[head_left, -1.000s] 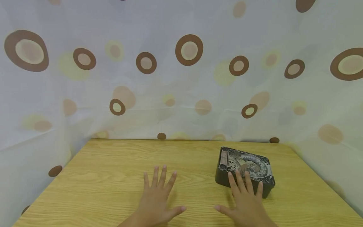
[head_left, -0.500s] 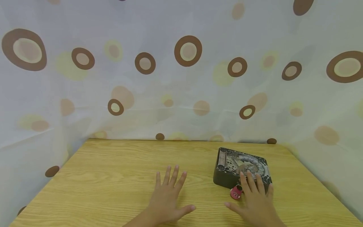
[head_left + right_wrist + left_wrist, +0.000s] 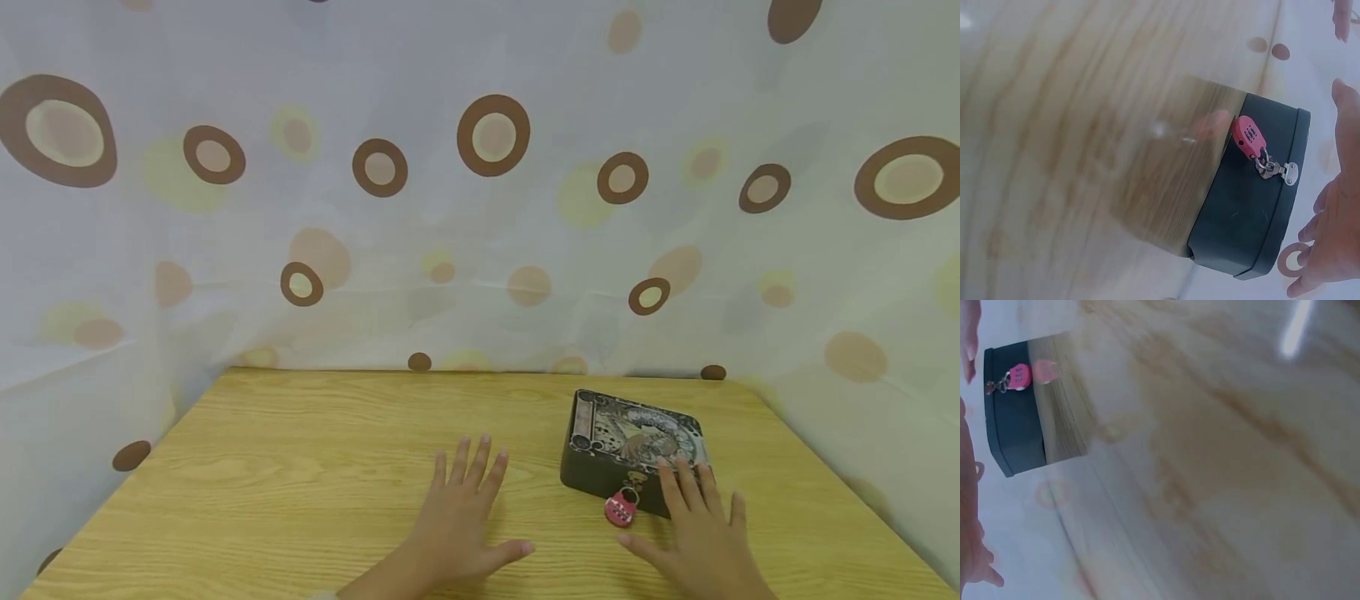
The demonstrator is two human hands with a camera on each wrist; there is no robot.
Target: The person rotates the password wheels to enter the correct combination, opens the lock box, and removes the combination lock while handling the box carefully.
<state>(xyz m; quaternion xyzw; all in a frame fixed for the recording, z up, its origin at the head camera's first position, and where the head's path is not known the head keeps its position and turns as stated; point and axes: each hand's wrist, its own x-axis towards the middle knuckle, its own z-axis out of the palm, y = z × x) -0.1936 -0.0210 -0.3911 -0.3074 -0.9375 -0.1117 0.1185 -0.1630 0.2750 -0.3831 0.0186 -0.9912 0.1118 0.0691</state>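
Observation:
A dark tin box [image 3: 600, 471] with an ornate printed lid stands on the wooden table, right of the middle. From the clasp on its front side hangs a pink combination padlock [image 3: 621, 507], whose number dials show in the right wrist view [image 3: 1250, 136]. My right hand [image 3: 701, 533] is spread, palm down, in front of the box, its fingertips overlapping the lid's front edge in the head view. To the left of the box my left hand [image 3: 459, 525] is spread over the table, fingers straight, holding nothing.
The wooden table [image 3: 315, 467] has a light grain and reflects the box in both wrist views. A white curtain [image 3: 420, 217] with brown and yellow circles surrounds its back and sides.
Both hands have shifted to the right in the head view, fingers still spread. The padlock, earlier hidden behind the right hand, now shows fully. The box stays in place on the table.

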